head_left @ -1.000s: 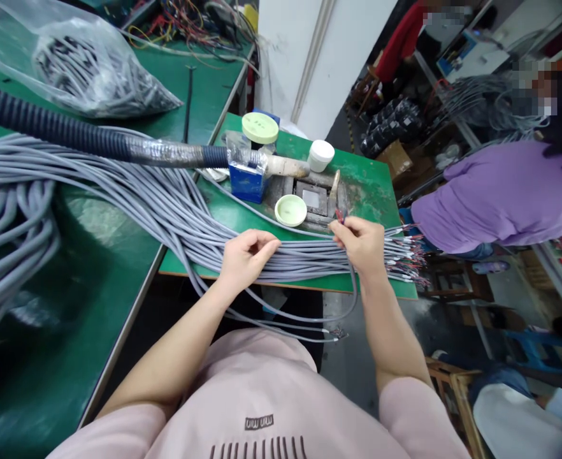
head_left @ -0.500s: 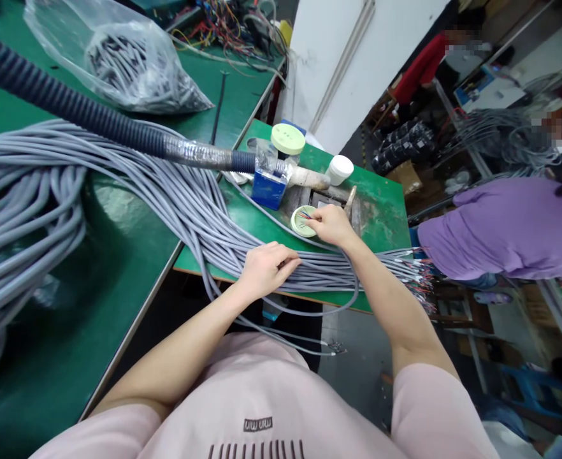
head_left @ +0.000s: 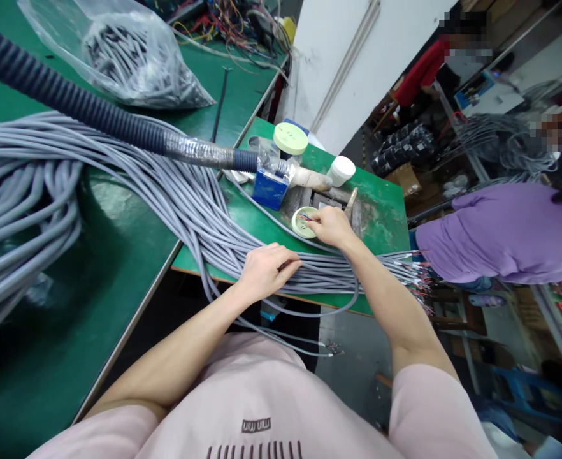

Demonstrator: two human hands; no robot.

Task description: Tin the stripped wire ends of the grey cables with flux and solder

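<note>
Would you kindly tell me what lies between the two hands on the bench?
In the head view, grey cables cross green bench top between left hand and right hand; nothing else.

Cable-assembly workshop, as I see it through the head camera. Green-topped workbenches [head_left: 381, 204] carry long bundles of grey cables [head_left: 166, 185], a plastic bag [head_left: 118, 57] of cut cable pieces and loose coloured wires [head_left: 223, 22]; a co-worker [head_left: 501, 236] is at a neighbouring station.
</note>
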